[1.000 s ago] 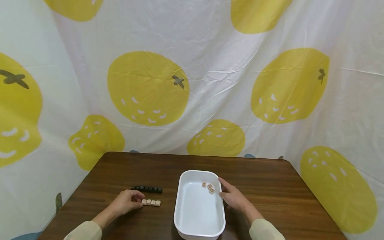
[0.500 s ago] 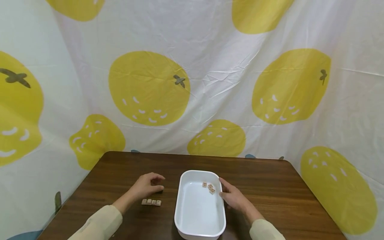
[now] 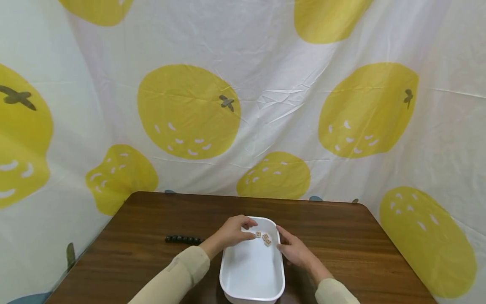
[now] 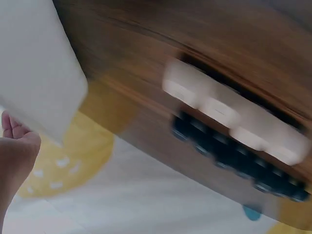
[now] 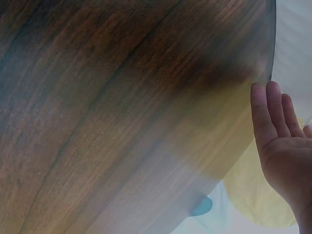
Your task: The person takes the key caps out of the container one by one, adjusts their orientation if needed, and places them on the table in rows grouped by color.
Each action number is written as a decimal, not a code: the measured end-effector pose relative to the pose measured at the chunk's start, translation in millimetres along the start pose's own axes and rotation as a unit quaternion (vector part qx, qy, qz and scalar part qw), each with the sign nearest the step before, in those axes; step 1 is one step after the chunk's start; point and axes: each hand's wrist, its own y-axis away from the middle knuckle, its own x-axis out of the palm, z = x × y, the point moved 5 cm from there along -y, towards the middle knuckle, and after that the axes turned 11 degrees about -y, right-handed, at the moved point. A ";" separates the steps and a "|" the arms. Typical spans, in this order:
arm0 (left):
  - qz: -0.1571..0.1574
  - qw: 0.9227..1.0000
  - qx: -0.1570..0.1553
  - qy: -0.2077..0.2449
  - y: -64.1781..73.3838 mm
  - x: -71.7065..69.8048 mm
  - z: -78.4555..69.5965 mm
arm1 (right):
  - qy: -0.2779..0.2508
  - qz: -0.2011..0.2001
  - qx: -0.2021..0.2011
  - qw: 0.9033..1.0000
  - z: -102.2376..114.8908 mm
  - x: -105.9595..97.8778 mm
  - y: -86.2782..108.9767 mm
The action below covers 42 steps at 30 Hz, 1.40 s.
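Note:
Above the upper left part of a white tray (image 3: 252, 299) is my left hand (image 3: 231, 231), its thumb and fingers curved and apart. Nothing shows between them. Near its fingertips, several small beige keycaps (image 3: 267, 242) lie loose on the tray's floor. My right hand (image 3: 297, 251) holds the tray's right side, thumb at the rim; in the right wrist view its fingers (image 5: 276, 109) look straight. A row of black keycaps (image 3: 181, 239) is on the table left of the tray. The left wrist view shows a row of beige keycaps (image 4: 219, 112) beside it, which my left forearm hides in the head view.
A dark brown wooden table (image 3: 330, 228) with rounded far corners carries everything. Behind and around it hangs a white cloth (image 3: 265, 97) printed with yellow lemons. Bare wood shows to the right of the tray and along the far edge.
My left hand has left the beige row, passed in front of the black row and moved right to over the tray. My right hand and the tray have stayed in place.

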 end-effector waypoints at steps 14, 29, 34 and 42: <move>0.061 0.986 0.079 -0.130 -27.8 53.8 -1.9 | 0.001 0.006 -0.015 1.000 3.7 2.2 1.8; 0.090 0.983 0.073 -0.143 -23.3 61.7 -5.9 | -0.005 0.004 -0.008 1.000 2.7 0.2 0.5; 0.068 0.989 0.047 -0.118 -24.7 59.6 -4.3 | -0.008 0.003 -0.012 1.000 1.2 0.2 0.8; 0.057 0.997 -0.023 -0.046 -24.0 55.1 -5.5 | -0.012 0.002 -0.009 1.000 -0.6 -1.5 2.3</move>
